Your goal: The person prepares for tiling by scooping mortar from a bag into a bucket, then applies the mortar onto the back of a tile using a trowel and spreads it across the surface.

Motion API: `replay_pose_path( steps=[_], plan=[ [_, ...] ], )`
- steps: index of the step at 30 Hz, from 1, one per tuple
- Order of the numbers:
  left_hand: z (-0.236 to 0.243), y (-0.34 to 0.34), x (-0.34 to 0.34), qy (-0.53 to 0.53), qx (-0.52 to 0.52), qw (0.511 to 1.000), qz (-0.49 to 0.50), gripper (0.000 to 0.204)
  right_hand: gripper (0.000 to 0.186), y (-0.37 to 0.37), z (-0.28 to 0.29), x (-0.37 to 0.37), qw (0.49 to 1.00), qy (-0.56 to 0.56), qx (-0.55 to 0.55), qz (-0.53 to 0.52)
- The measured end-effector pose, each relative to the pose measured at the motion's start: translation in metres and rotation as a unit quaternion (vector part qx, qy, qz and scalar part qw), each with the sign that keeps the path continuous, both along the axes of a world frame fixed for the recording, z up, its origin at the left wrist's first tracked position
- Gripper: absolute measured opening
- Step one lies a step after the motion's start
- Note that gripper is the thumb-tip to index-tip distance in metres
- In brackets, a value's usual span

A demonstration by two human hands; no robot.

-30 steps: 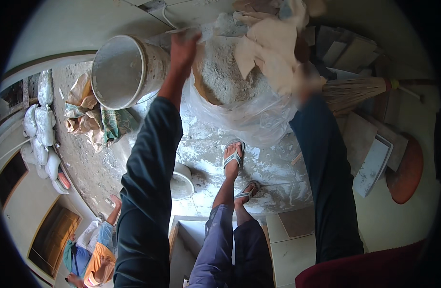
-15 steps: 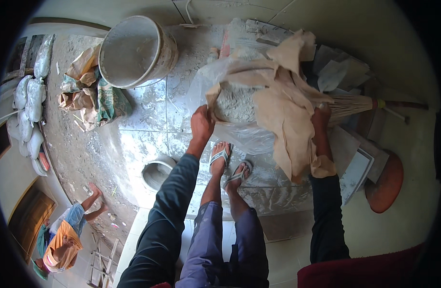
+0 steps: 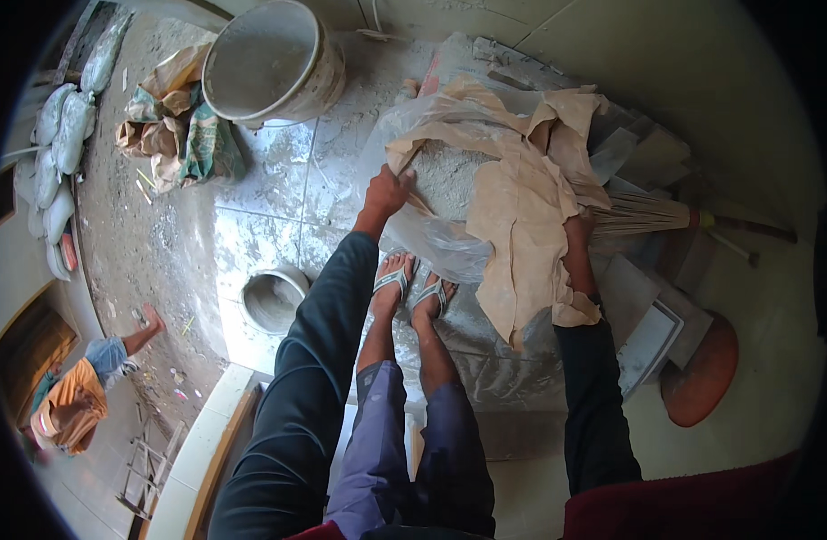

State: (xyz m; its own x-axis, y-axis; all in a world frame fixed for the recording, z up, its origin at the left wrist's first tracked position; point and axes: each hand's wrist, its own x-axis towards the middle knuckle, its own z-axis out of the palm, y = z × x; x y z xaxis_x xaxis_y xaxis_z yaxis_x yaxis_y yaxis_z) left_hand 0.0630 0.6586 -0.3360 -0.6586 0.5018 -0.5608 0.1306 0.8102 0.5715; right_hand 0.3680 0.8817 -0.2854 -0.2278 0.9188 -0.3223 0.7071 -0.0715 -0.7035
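A torn brown paper sack [image 3: 517, 252] lies over a clear plastic bag [image 3: 458, 252], with grey powder [image 3: 445, 184] showing in its opening. My left hand [image 3: 386, 191] is closed on the sack's left rim, where paper and plastic meet. My right hand [image 3: 577, 229] grips the torn paper on the right; the sack partly hides its fingers. My feet in flip-flops stand just below the bag. A large dirty bucket [image 3: 260, 63] stands at upper left, and a smaller grey pail [image 3: 274, 301] sits left of my feet.
Crumpled sacks [image 3: 175, 144] lie left of the bucket. A broom [image 3: 647, 216], loose tiles [image 3: 647, 333] and a red oval object [image 3: 697, 378] are at right. Filled white bags [image 3: 69, 135] line the far left; another person [image 3: 76, 396] is at lower left, near a wooden ladder [image 3: 148, 463].
My hands came down from the top and took hold of the sack rim. The paper now spreads lower on the right. The view has shifted, and my left hand has risen slightly.
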Motion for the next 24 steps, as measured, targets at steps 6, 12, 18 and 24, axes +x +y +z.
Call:
replay_pose_path(
  steps=[6, 12, 18, 24],
  plan=[
    [0.015, -0.020, 0.024, 0.009, 0.107, 0.994, 0.004, 0.035, 0.031, -0.001, 0.016, 0.010, 1.000, -0.002, 0.004, 0.027],
    [0.023, -0.063, 0.082, 0.030, 0.149, 0.987, 0.057, 0.021, 0.030, -0.001, 0.055, -0.005, 0.998, 0.002, 0.023, 0.064],
    [0.023, -0.055, 0.076, 0.049, 0.123, 0.991, 0.019, 0.022, 0.030, 0.049, 0.095, -0.065, 0.990, 0.041, 0.086, 0.105],
    [0.024, -0.052, 0.048, 0.024, 0.013, 0.999, -0.038, 0.026, 0.030, 0.076, 0.100, -0.096, 0.988, 0.079, 0.089, 0.101]
  ],
)
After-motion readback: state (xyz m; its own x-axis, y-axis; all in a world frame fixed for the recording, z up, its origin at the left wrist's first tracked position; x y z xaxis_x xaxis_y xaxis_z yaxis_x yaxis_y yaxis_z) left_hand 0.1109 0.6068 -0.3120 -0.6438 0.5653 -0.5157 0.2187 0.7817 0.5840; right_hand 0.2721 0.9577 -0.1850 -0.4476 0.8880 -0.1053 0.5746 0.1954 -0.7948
